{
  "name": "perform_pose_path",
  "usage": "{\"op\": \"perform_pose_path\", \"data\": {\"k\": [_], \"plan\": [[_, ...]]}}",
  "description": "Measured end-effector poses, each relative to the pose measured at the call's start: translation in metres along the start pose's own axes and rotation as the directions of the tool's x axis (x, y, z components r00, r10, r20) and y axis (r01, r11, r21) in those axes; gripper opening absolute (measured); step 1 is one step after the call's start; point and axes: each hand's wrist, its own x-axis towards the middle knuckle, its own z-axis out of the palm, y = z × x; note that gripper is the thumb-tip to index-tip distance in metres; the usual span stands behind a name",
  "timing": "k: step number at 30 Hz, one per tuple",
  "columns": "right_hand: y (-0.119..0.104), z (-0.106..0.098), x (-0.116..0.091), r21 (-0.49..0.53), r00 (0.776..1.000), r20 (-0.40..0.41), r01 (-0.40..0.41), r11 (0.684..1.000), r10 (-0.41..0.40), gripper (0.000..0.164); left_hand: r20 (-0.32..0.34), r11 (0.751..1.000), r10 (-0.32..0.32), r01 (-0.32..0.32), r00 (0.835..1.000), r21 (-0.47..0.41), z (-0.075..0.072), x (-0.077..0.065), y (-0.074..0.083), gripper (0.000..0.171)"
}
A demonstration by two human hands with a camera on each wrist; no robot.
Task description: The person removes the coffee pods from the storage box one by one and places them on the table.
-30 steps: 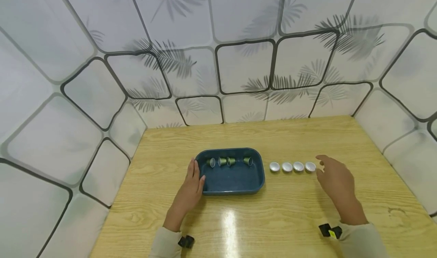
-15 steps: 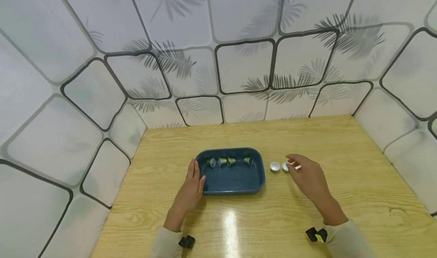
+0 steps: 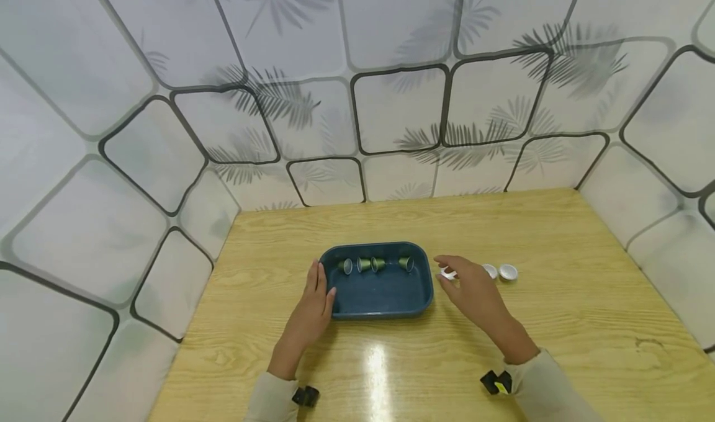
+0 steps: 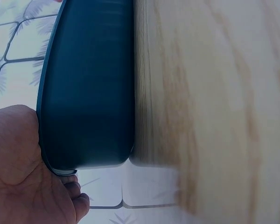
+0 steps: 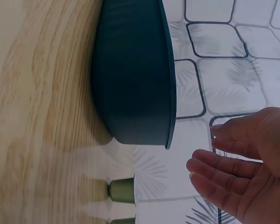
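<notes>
Tray (image 3: 382, 296): smooth plastic (appar.), semi-gloss. Table (image 3: 274, 236): wood-grain surf., glossy w/ glare streak. Coffee capsule (image 5: 122, 191): smooth metallic-looking body, satin sheen. Sleeve (image 3: 544, 385): matt cloth. Wall covering (image 3: 399, 115): smooth, paper-like.

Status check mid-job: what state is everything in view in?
Dark blue tray: upright, open-topped
Four green coffee capsules inside: on their sides
Coffee capsules on wooden table: standing, wide end up
Left hand: resting against the tray's left end
Right hand: above the capsule nearest the tray, holding nothing
</notes>
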Motion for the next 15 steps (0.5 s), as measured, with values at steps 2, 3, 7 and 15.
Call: {"op": "perform_pose_path", "data": {"k": [2,3,7,15], "plan": [[-0.003,0.003,0.001,0.007,1.000,0.007,0.008,1.000,-0.008,0.037,-0.002,1.000,-0.001,0.001,1.000,0.002,0.000,0.000,0.000,0.066],[-0.005,0.005,0.002,0.007,1.000,0.009,0.016,1.000,-0.016,0.037,-0.004,1.000,-0.001,0.001,1.000,0.005,0.001,0.000,0.000,0.066],[-0.011,0.012,0.007,-0.003,0.998,0.020,0.063,0.998,-0.063,0.036,-0.011,1.000,0.000,0.000,1.000,0.014,0.000,0.001,0.000,0.066],[-0.019,0.026,0.017,-0.007,0.992,0.071,0.108,0.994,-0.108,0.036,-0.007,1.000,0.003,-0.003,1.000,0.008,0.000,0.000,0.000,0.065]]}}
